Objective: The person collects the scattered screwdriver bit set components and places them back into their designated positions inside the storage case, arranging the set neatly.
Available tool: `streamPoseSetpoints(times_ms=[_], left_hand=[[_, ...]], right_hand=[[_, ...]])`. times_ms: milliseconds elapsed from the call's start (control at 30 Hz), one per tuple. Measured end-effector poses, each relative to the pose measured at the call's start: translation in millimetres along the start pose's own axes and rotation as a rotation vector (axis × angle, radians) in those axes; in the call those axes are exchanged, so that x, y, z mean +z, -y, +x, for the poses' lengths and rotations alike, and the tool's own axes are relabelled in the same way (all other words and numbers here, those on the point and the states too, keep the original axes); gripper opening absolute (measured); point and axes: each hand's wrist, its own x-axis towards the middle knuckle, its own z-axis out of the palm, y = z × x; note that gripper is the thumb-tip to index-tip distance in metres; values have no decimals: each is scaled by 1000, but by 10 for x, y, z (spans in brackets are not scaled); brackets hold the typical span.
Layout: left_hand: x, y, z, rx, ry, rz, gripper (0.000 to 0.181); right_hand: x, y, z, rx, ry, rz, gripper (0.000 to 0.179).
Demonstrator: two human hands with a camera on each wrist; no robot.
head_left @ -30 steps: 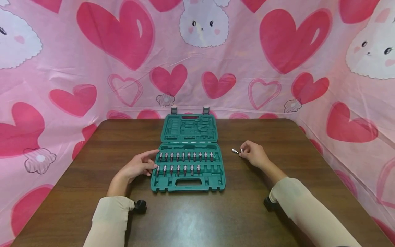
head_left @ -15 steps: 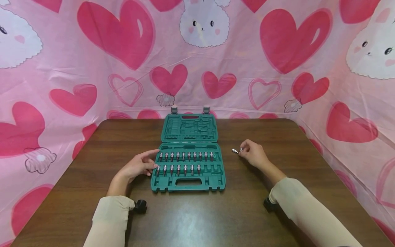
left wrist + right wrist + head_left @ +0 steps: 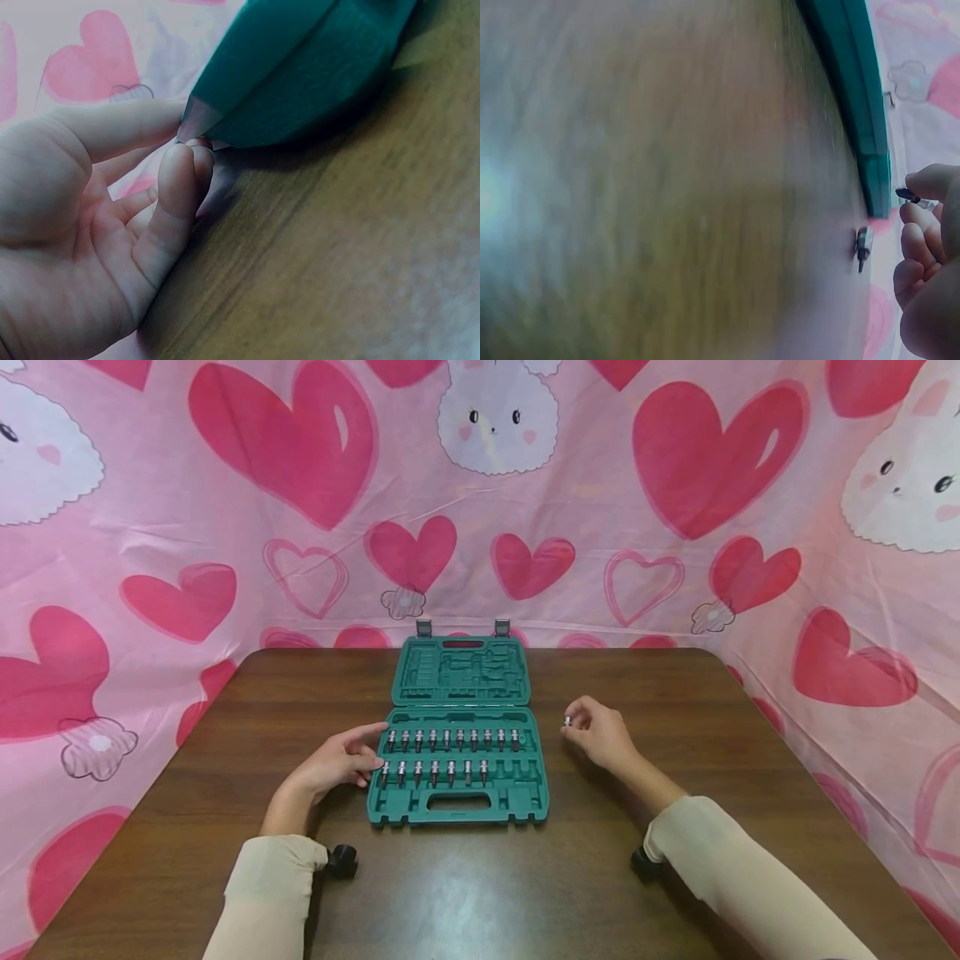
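Observation:
A green socket-bit case (image 3: 457, 806) lies open on the table, with two rows of silver bit sockets (image 3: 446, 740) in its tray. My left hand (image 3: 337, 762) touches the case's left side; index finger and thumb rest apart along that edge, as the left wrist view (image 3: 112, 202) partly shows. Right of the case, my right hand (image 3: 600, 733) pinches a small bit socket (image 3: 567, 722) between thumb and fingers, just above the table. In the right wrist view its dark tip points out of the fingers, and another bit socket (image 3: 863, 244) lies on the table. The hand hides that one in the head view.
At the right end of the front row, several slots (image 3: 517, 770) hold no bits. The case lid (image 3: 461, 670) is folded back toward the pink heart-patterned cloth (image 3: 450, 485) behind the brown wooden table (image 3: 480, 885).
My right hand has moved left toward the case with the pinched bit socket, now covering the one lying on the table in the head view. My left hand has stayed put.

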Motion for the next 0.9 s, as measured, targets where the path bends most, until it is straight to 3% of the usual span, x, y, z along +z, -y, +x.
streamPoseSetpoints(times_ms=[233, 533, 900], left_hand=[[2, 15, 3, 5, -2, 1, 65], [-2, 15, -14, -2, -13, 9, 65], [1, 12, 6, 8, -4, 6, 65]], right_hand=[[116, 114, -29, -35, -10, 37, 21], [276, 346, -78, -60, 53, 106, 20], [405, 494, -145, -71, 92, 111, 20]])
